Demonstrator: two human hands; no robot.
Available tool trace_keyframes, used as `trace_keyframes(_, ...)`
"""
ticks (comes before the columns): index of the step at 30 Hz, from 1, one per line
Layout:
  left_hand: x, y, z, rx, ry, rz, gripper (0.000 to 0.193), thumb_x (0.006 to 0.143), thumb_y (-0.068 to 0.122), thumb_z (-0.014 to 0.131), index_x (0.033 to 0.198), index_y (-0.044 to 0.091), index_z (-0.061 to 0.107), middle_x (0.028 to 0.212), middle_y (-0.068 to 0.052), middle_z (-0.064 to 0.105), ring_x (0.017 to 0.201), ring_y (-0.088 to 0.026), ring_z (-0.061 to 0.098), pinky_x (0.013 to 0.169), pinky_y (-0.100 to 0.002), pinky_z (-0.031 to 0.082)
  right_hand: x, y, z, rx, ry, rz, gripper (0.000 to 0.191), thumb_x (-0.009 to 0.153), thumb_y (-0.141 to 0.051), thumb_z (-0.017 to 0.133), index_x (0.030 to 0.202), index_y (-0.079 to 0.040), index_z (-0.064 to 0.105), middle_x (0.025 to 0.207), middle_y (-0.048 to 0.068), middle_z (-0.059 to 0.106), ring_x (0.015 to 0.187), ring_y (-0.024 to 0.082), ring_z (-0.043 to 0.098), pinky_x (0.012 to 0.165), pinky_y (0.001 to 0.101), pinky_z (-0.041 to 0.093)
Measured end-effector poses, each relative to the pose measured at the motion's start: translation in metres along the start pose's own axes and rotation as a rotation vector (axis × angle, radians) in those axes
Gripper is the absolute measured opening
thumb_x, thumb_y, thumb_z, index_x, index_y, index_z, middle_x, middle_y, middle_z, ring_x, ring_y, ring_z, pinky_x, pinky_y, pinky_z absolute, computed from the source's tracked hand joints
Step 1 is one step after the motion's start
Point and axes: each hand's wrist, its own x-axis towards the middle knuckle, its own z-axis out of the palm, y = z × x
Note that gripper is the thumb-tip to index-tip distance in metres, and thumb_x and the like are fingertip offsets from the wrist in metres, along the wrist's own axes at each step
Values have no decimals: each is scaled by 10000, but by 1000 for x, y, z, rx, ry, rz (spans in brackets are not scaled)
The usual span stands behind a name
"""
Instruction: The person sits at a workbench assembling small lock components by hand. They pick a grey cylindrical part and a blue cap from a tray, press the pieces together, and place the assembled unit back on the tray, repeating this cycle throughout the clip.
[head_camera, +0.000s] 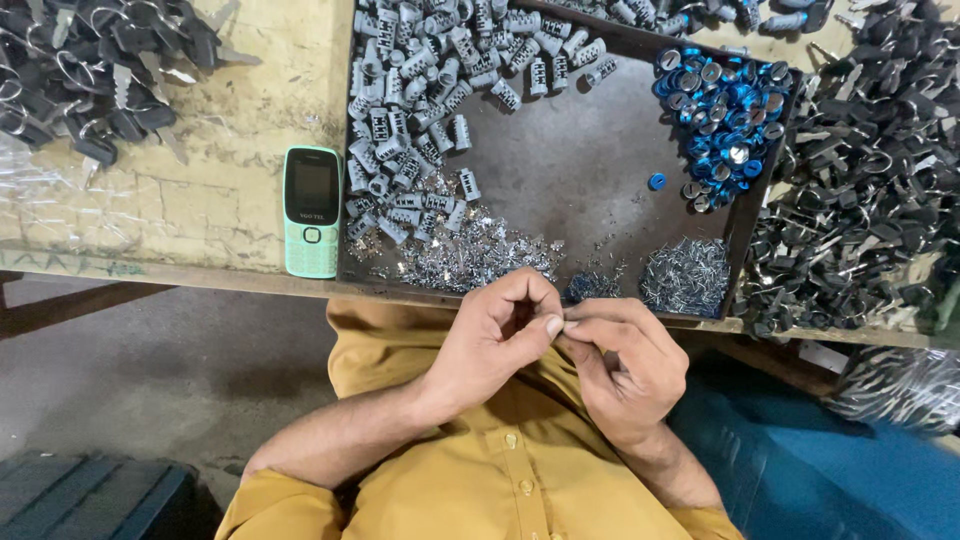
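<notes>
Mustard-yellow shirt sits below both hands. The left hand (495, 335) and right hand (625, 365) meet, fingers pinched shut on something too tiny to see, close to the dark tray (590, 170) on the tabletop (230, 200), so parts stay within reach.

Whatever the left hand (497, 335) and right hand (625, 362) pinch is hidden.

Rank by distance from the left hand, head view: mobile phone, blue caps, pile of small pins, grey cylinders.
From the left hand:
1. Pile of small pins, tray's near right corner.
2. Mobile phone, on the bench left of the tray.
3. Grey cylinders, tray's far left.
4. Blue caps, tray's far right.
</notes>
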Motion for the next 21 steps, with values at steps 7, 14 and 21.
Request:
trace_keyframes(7, 4, 3, -1, -9, -26, -34, 81, 1008, 91, 632, 969, 57, 570, 831, 85, 477, 732, 2, 398, 621, -189, 347, -4, 9, 2, 247, 39, 117, 236, 822, 88, 807, 973, 4, 646, 983, 117, 710, 805, 106, 644, 662, 215, 494)
trace_keyframes(14, 7, 12, -6, -154, -78, -169, 69, 1015, 104, 631, 976, 55, 602, 774, 56, 525, 637, -16, 442, 548, -204, 366, -13, 24, 2, 618, 7, 341, 200, 864, 128, 749, 989, 21, 635, 1019, 130, 668, 854, 134, 672, 763, 257, 571)
trace_keyframes(21, 2, 20, -15, -305, -25, -139, 93, 1032, 94, 606, 959, 67, 554, 762, 56, 472, 644, -23, 424, 549, -200, 334, 55, 18, -9, 190, -80, 150, 254, 851, 98, 777, 1040, -4, 641, 1030, 102, 652, 878, 139, 642, 783, 264, 537)
